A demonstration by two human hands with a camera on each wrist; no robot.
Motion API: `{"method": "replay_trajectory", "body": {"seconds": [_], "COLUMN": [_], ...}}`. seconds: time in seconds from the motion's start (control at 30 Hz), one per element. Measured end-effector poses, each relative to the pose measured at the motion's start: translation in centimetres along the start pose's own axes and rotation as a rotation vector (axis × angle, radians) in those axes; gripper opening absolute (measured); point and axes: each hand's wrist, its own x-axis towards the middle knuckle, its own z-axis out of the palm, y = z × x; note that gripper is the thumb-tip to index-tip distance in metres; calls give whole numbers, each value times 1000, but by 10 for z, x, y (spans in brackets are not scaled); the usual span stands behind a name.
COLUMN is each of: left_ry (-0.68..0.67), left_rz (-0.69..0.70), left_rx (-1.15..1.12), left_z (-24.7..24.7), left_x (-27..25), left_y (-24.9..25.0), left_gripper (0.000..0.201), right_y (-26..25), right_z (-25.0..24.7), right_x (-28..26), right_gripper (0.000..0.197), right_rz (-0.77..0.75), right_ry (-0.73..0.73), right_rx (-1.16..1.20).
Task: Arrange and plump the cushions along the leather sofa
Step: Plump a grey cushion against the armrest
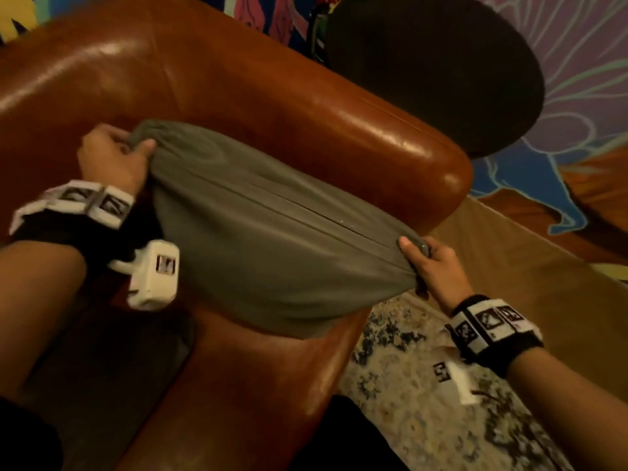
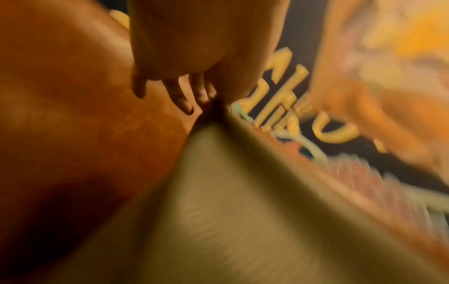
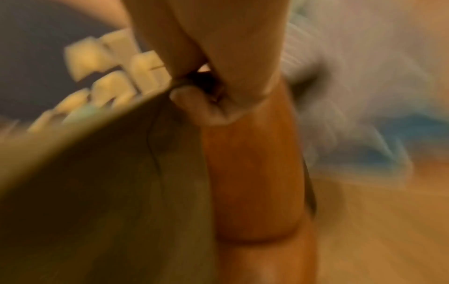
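Observation:
A grey-green cushion (image 1: 272, 229) is stretched between my two hands above the arm of the brown leather sofa (image 1: 210, 73). My left hand (image 1: 119, 154) grips its far left corner, fingers and thumb curled round the bunched fabric. My right hand (image 1: 428, 263) pinches the near right corner. A seam runs along the cushion's top. In the blurred left wrist view my left hand (image 2: 209, 100) clutches the cushion (image 2: 230, 211) corner against the sofa (image 2: 73, 115). In the right wrist view my right hand (image 3: 201, 94) holds the cushion (image 3: 97, 182) corner beside the sofa arm (image 3: 252, 182).
A dark round table (image 1: 441, 62) stands behind the sofa arm. A patterned rug (image 1: 424, 385) and wooden floor (image 1: 530, 273) lie to the right. A painted mural wall (image 1: 584, 79) fills the back. A dark seat cushion (image 1: 102, 368) lies at lower left.

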Motion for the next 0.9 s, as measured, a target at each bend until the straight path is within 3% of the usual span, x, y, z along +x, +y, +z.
{"method": "replay_trajectory", "body": {"seconds": [0.1,0.2,0.33,0.47,0.6,0.7,0.77,0.83,0.9], "left_ry": [3,-74,-76,-81,-122,-61,9,60,-66], "left_rz": [-14,-158,-30,-98,-166,-102,36,399,811], "left_rx": [-64,-208,-171,-169,-83,-40,37,74,119], "left_z": [-1,1,0,10,27,25,16,13,24], "left_x": [-6,-5,11,23,18,8,-9,-36,-75], "left_y": [-16,-13,-4,4,0,5,15,21,17], "left_gripper": [39,54,42,52,53,43,49,50,46], "right_y": [-5,-5,-10,-11,-3,-4,-11,-33,-55], "right_z": [4,16,6,6,19,21,26,53,101], "right_x": [-6,-18,-39,-51,-40,-35,-40,-52,-58], "right_gripper": [42,49,58,51,55,52,47,51,52], "right_rz": [29,161,126,237,367,279,111,-163,-419], "right_ry": [25,65,102,58,95,192,317,398,300], "right_rx": [33,142,116,189,35,-247,-521,-650,-693]}}
